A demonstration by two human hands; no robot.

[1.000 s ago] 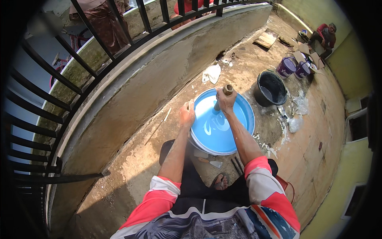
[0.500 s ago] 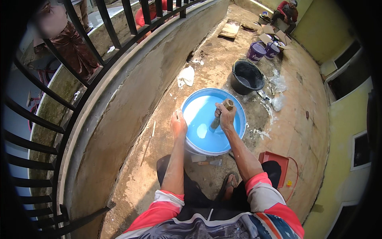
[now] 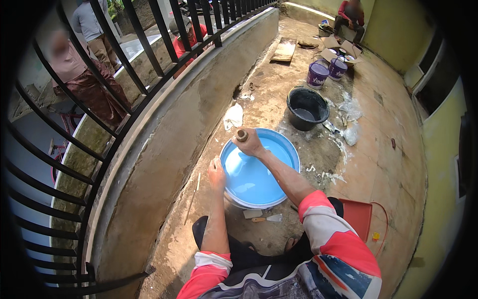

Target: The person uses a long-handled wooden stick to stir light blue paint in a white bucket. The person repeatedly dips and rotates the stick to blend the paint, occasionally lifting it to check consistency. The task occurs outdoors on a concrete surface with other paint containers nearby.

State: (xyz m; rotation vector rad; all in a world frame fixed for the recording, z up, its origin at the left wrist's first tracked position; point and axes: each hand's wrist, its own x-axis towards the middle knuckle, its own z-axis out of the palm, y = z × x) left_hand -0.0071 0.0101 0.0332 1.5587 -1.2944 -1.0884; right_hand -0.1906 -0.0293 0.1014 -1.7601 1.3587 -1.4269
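A wide white bucket (image 3: 291, 185) full of light blue paint (image 3: 259, 172) stands on the ground before me. My left hand (image 3: 216, 174) is closed at the bucket's left rim. My right hand (image 3: 250, 145) is wrapped around a thick, brownish bamboo-like stick (image 3: 242, 134) over the far left part of the bucket. Only the stick's round upper end shows; the hand hides the rest. Close to the bucket's near side lie a putty knife (image 3: 269, 218) with a wooden handle and a small pale block (image 3: 252, 214).
A black bucket (image 3: 304, 117) stands just beyond, with purple pails (image 3: 317, 74) and opened cardboard boxes (image 3: 351, 51) farther back. A red tray (image 3: 357, 218) is at my right. A low wall (image 3: 164, 154) with black railing runs along the left. Other people are beyond the railing and at the far end.
My right hand has swung the stick from the right part of the bucket to its far left. My left hand stays at the left rim. The whole view has shifted a little.
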